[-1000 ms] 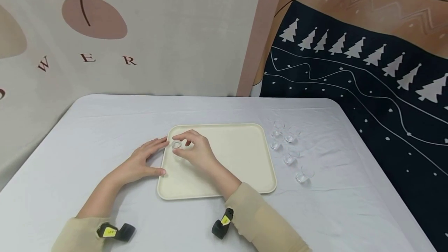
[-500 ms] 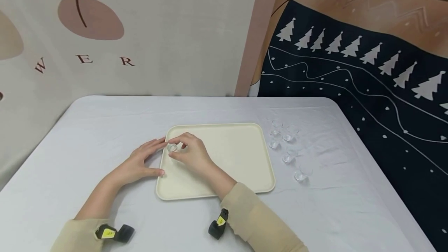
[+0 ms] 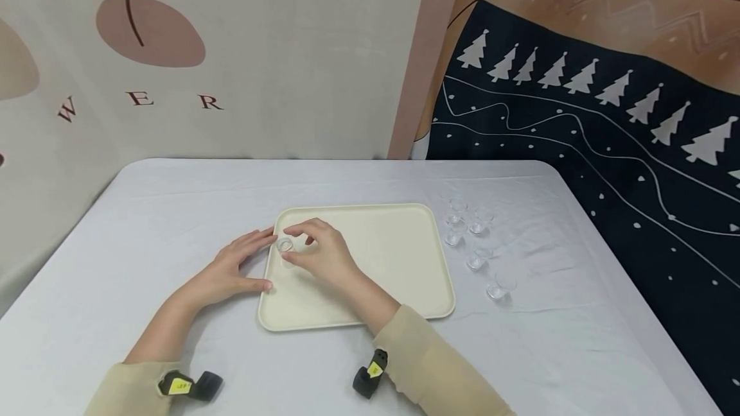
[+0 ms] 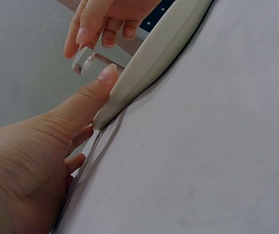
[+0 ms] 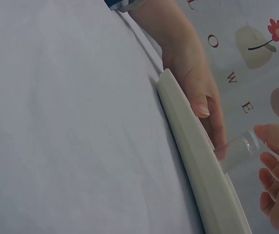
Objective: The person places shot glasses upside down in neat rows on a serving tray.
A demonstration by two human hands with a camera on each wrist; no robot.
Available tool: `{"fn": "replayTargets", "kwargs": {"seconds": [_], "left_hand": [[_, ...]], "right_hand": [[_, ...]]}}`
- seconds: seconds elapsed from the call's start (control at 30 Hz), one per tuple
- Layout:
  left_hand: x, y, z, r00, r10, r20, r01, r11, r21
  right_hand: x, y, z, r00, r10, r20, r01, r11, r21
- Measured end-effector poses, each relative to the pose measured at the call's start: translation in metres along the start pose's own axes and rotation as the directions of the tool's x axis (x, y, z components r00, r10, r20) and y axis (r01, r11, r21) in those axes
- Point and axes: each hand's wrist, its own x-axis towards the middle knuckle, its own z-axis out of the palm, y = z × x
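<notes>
A small clear shot glass (image 3: 284, 245) stands near the left edge of the cream tray (image 3: 376, 262), its thick base facing up. Around it hovers my right hand (image 3: 324, 254), thumb and forefinger spread apart with a small gap to the glass. In the left wrist view, the fingers of the right hand (image 4: 110, 19) are just beyond the glass (image 4: 93, 63). My left hand (image 3: 234, 266) lies along the tray's left rim with fingers outstretched, the thumb tip at the edge. The right wrist view has the glass (image 5: 244, 146) between both hands.
Several more clear shot glasses (image 3: 476, 259) stand on the white tablecloth (image 3: 555, 339) to the right of the tray. Printed curtains (image 3: 289, 56) hang behind the table.
The shot glass has shifted slightly left and down onto its spot on the tray. My right thumb and forefinger have spread and let go of it. The left hand stays at the rim.
</notes>
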Motion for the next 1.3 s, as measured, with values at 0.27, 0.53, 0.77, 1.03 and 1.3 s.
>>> {"fn": "replayTargets", "kwargs": {"seconds": [0.27, 0.53, 0.77, 1.03, 1.3], "left_hand": [[0.001, 0.002, 0.0, 1.0, -0.009, -0.002, 0.009, 1.0, -0.001], [0.0, 0.002, 0.001, 1.0, -0.03, -0.002, 0.03, 0.999, -0.015], [0.0, 0.001, 0.001, 1.0, -0.023, -0.011, 0.023, 1.0, -0.016], [0.0, 0.0, 0.002, 1.0, -0.027, -0.008, 0.027, 1.0, -0.01], [0.0, 0.001, 0.001, 0.999, -0.034, -0.006, 0.034, 0.999, -0.004]], "right_hand": [[-0.012, -0.007, -0.022, 0.998, -0.057, -0.034, 0.057, 0.998, 0.007], [-0.026, -0.012, -0.047, 0.989, -0.12, -0.084, 0.123, 0.992, 0.028], [-0.039, -0.015, -0.071, 0.977, -0.153, -0.149, 0.159, 0.987, 0.03], [-0.058, -0.01, -0.1, 0.961, -0.196, -0.196, 0.197, 0.98, -0.013], [-0.08, -0.006, -0.129, 0.955, -0.19, -0.227, 0.188, 0.982, -0.032]]}}
